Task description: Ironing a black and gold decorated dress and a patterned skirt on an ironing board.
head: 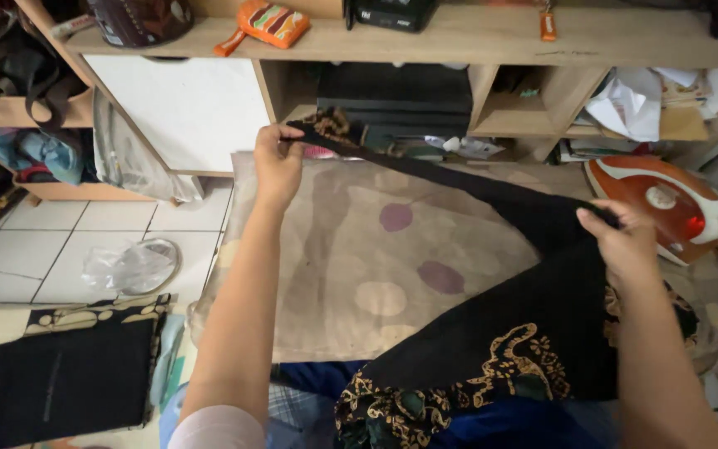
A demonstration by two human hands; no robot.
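Hands grip one black garment (533,316) between them: the left hand (277,162) pinches its far edge up near the shelf unit (459,37), the right hand (621,241) closes on the cloth nearer the body. The fabric stretches taut between the two hands and hangs down toward the lap, its gold-patterned hem lowest. Beneath it lies a beige padded mat (359,266) with purple and cream spots. An orange-and-white iron (666,208) rests just right of the right hand — apart from the cloth. Folded dark clothes (60,374) sit on the floor at lower left, near a crumpled clear plastic bag (130,266).
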